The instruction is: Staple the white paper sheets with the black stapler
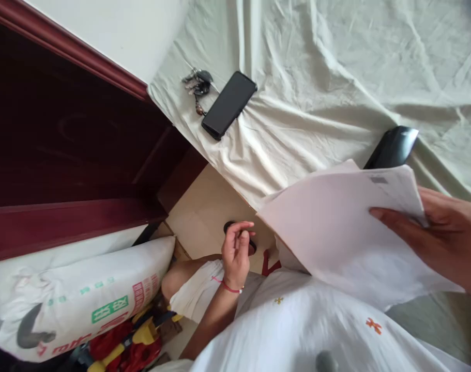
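Observation:
In the head view my right hand (432, 227) grips a stack of white paper sheets (328, 222), with the thumb on top and the other fingers underneath. The sheets droop toward my lap, and a small grey printed patch shows near their upper edge. My left hand (237, 253) hovers over my lap, left of the paper and apart from it. Its fingers are loosely bent, the thumb stands off them, and nothing shows in it. A red string bracelet (231, 288) circles the left wrist. Behind the paper, a shiny black object (392, 147) is partly covered.
A black smartphone (229, 106) lies on the pale rumpled bedsheet (336, 93) beside a bunch of keys (198, 82). Dark red wooden furniture (72, 119) stands at left. Below it are a printed white sack (99, 294) and red and yellow items (130, 341).

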`<state>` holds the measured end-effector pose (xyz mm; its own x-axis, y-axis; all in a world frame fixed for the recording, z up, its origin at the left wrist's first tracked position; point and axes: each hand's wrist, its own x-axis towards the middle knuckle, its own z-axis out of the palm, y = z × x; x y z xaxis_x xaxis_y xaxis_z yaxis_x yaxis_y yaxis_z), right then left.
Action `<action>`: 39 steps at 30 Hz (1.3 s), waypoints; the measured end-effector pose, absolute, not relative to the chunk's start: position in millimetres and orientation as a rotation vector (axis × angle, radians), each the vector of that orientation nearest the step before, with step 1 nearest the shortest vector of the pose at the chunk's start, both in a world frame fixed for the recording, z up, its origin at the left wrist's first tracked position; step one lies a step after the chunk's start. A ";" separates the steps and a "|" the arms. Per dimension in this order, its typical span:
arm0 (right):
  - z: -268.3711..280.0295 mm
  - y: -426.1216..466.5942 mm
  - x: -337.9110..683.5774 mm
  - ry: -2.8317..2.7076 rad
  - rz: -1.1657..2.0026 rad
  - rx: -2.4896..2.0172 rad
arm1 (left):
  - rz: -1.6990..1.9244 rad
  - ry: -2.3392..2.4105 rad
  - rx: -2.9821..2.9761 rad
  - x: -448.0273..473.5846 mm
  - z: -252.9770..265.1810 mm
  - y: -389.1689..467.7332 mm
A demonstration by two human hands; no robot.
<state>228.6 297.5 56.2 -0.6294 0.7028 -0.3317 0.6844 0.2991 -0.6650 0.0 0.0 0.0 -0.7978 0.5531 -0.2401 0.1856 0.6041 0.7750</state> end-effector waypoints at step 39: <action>-18.6 268.7 174.4 -2.506 1.247 -0.668 | 1.740 1.359 -0.359 106.2 1.2 -10.5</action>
